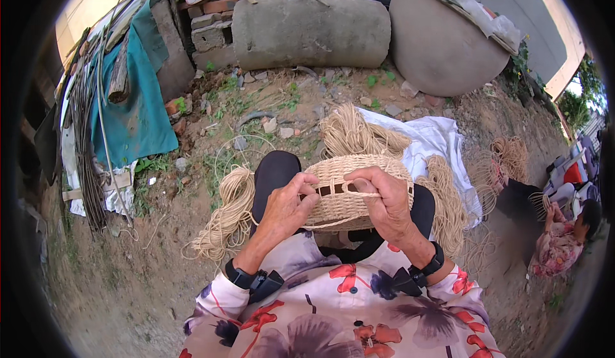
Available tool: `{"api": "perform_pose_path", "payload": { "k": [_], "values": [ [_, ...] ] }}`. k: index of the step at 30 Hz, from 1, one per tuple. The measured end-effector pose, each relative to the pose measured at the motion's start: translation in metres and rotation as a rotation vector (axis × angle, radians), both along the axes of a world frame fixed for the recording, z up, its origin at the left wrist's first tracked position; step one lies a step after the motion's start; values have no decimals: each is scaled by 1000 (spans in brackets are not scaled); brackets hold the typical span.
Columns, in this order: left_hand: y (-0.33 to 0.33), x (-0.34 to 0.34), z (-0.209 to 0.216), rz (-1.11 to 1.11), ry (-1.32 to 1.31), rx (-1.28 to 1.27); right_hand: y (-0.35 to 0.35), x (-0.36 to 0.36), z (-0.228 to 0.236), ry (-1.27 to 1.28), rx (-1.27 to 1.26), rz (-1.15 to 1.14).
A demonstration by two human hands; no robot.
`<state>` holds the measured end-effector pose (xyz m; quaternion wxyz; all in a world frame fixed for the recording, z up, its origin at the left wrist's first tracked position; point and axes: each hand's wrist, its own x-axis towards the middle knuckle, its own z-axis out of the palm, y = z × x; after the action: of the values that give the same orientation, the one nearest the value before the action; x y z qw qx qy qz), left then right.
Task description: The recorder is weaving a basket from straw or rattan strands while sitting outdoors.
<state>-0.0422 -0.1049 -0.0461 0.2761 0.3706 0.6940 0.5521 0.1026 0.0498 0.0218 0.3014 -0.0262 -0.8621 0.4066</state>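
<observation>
A woven basket (343,166) of tan cord rests on my lap between my knees. Dark slots show in its side. My left hand (287,208) is closed at the basket's left side, with thumb and fingers bent in at the end of a slot. My right hand (386,205) is closed in a pinch on a cord strand (360,194), which runs across the front of the slots. Its fingers lie against the basket wall. Another loose strand curves along the basket's lower side.
Tan cord bundles lie to my left (230,204), ahead of me (359,134) and to my right (443,207). A white sheet (435,134) is spread at front right. A concrete cylinder (311,32) lies beyond. At far right, another person (560,243) sits near more cord.
</observation>
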Motion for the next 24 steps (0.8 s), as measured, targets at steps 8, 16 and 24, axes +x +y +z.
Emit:
{"api": "perform_pose_path", "payload": {
  "k": [8,16,24],
  "values": [
    [12,15,7,-46,-248,25,14,10,4,-67,-285,-32],
    [15,24,36,19,754,152,8,14,-13,22,148,-154],
    [29,30,63,-158,-359,290,4,22,1,-31,181,-53]
  ]
}}
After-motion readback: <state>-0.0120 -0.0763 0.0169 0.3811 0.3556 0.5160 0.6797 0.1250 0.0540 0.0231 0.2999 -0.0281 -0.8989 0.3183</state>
